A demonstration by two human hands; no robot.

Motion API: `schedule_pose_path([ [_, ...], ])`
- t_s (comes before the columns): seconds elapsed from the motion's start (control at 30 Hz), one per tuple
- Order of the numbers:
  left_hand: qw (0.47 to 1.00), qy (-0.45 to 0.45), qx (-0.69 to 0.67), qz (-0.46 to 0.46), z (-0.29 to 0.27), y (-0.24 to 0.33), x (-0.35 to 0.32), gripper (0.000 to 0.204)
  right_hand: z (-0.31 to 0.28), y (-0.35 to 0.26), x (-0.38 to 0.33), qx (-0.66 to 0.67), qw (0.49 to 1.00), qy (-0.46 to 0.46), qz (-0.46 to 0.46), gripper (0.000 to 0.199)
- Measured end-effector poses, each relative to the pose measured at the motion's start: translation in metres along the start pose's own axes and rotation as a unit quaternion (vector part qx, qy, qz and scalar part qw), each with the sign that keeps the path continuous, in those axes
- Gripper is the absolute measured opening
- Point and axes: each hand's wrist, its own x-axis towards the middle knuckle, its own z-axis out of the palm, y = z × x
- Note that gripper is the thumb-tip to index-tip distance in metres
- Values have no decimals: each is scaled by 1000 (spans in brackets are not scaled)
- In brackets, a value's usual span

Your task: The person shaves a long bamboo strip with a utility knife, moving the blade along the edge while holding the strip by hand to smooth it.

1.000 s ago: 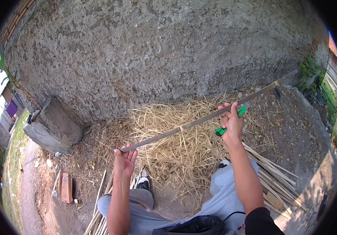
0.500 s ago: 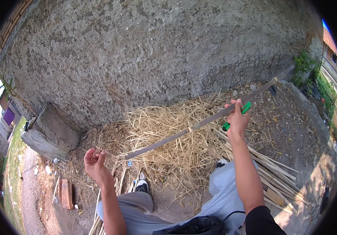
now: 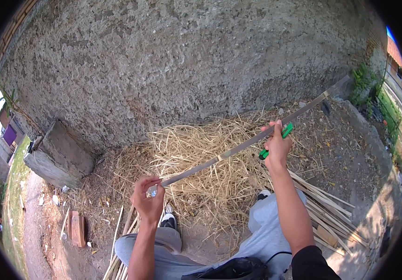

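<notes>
A long bamboo strip [image 3: 243, 146], grey-brown with pale bands at its joints, slants across the view from lower left to upper right. My left hand [image 3: 147, 199] pinches its near left end between thumb and fingertips. Farther along, my right hand [image 3: 278, 148] grips the strip from below. The same hand holds a green-handled tool [image 3: 287, 130], which looks like a utility knife; its blade cannot be made out. Beneath the strip lies a heap of thin pale bamboo shavings [image 3: 196, 144].
Split bamboo sticks [image 3: 329, 212] lie beside my right leg, and more sticks [image 3: 117, 266] beside my left. A rough grey wall [image 3: 187, 60] rises behind the heap. To the left stand a concrete block [image 3: 63, 156] and a reddish brick [image 3: 77, 228].
My left hand has moved right and up and taken the strip's left end. My right hand, with the strip and the green tool, has shifted slightly left.
</notes>
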Motion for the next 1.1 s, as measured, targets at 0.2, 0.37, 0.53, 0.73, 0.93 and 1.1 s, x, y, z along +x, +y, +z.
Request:
schedule_pose_path([
  [0.2,973,-1,83,214,19,-1,-14,23,3,3,-5,-6,1000,-3,4,31],
  [0.37,973,-38,68,216,33,26,-19,22,0,6,-3,-9,1000,-11,6,31],
  [0.53,977,-86,66,184,33,25,-24,23,1,3,-4,-10,1000,-6,10,31],
  [0.73,938,-153,234,204,52,38,-19,37,-2,1,-2,-20,1000,12,17,31],
  [0.93,933,-285,197,101,64,0,-40,17,7,0,-11,-50,999,-10,-7,32],
  [1.1,909,-402,108,-24,67,14,-51,30,1,6,-2,-57,998,6,-6,32],
])
